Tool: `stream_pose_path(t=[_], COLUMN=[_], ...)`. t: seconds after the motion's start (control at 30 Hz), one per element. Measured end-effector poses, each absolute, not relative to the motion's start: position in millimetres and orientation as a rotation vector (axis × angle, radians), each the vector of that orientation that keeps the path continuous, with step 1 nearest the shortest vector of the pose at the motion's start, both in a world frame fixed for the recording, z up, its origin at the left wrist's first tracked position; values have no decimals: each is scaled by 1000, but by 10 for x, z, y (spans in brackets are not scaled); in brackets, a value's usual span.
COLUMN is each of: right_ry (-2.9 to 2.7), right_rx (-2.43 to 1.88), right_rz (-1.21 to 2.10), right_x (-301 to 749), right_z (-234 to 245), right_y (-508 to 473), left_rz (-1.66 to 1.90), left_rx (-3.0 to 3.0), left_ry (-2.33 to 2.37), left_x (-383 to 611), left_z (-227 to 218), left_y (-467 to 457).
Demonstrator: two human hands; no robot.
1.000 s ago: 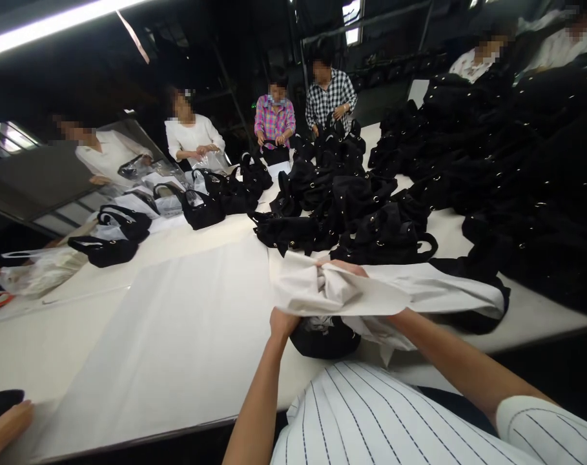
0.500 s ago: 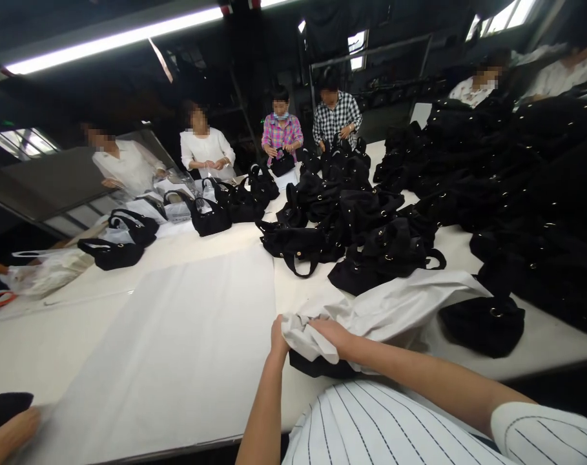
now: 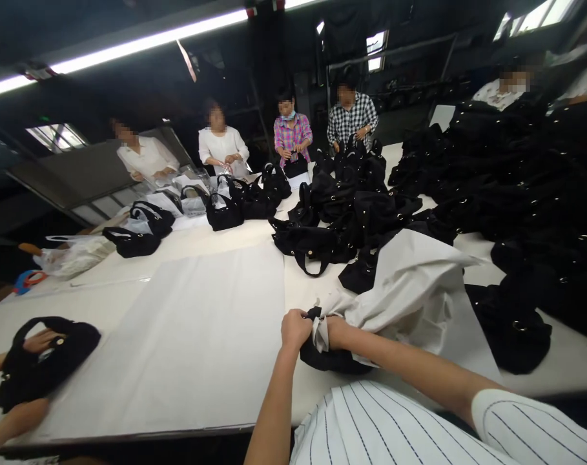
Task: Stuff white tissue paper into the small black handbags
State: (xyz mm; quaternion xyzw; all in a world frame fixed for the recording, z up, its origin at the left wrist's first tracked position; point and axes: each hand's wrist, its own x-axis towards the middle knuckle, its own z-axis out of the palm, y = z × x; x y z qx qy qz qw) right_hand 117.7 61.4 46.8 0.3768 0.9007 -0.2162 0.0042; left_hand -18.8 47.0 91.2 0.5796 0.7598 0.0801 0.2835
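A black handbag (image 3: 332,361) lies on the table right in front of me. My left hand (image 3: 296,328) is closed on its upper edge. At the bag's opening my right hand (image 3: 339,332) has hold of a crumpled sheet of white paper (image 3: 412,284); those fingertips are hidden in the paper and the bag. Part of the sheet is bunched into the opening, and the rest spreads loosely to the right over my forearm's far side.
Flat white sheets (image 3: 186,349) lie to my left. A co-worker's hands hold another black handbag (image 3: 46,361) at the far left. Piled black handbags (image 3: 467,168) fill the right side. Several people stand across the table (image 3: 235,236). A plastic bag (image 3: 75,255) sits at the left.
The paper has gone further into the bag's opening, and its loose part now stands higher. My left hand has moved from the paper to the bag's edge. At left, a co-worker's handbag has come into view.
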Motion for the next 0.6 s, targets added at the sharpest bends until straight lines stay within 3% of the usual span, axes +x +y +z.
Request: stream_pose_path(t=[0.27,0.53,0.6], right_ry=[2911,3080,3121], right_rx=[1150,936,888], right_rz=[-499,-232,-338], right_x=[1531,1248,1261], right_z=[886,414,322], right_y=[331,452,555], left_rz=[282,243,231], left_rx=[1544,1717,1714], left_ry=[2089,2135,2143], left_x=[-109,-35,-85], left_z=[937,1065,1076], left_y=[399,422,415])
